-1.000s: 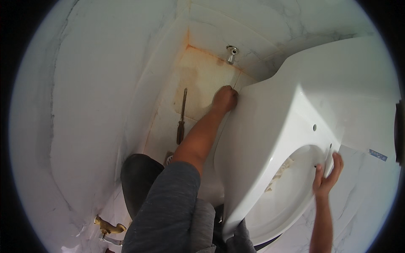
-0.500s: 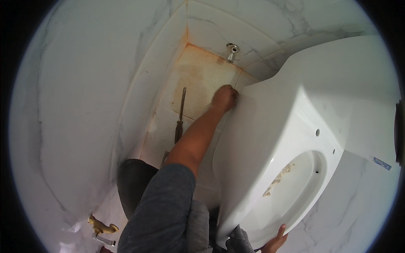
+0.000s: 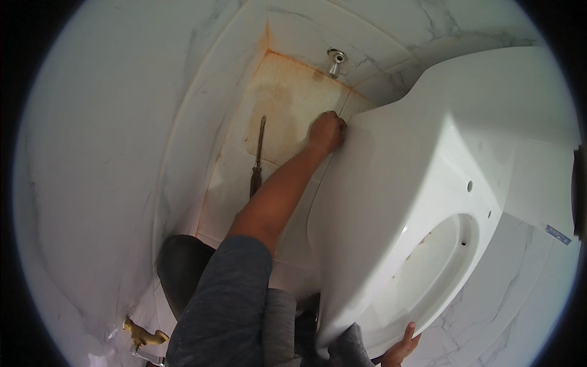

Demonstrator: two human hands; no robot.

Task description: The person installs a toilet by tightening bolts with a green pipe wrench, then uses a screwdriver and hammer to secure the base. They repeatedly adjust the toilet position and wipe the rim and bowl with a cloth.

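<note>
A white one-piece toilet fills the right side, leaning at an angle. My left hand reaches to the floor beside the toilet's base, fingers curled in; whatever they hold, if anything, is hidden. My right hand grips the bowl's front rim at the lower edge, thumb up along the outside, the other fingers mostly out of sight. Small beige bits lie inside the bowl. Left of my left forearm, a screwdriver with a dark handle rests on the floor tiles, part of the handle covered by my arm.
A chrome angle valve sticks out of the marbled wall at the back. Rusty stains edge the floor tiles. A brass tap sits at the lower left. My dark-clad knee is beside the left wall.
The toilet has tilted slightly, and most of the beige bits in the bowl no longer show. My left hand stays by the base and my right hand on the rim. The view has shifted a little.
</note>
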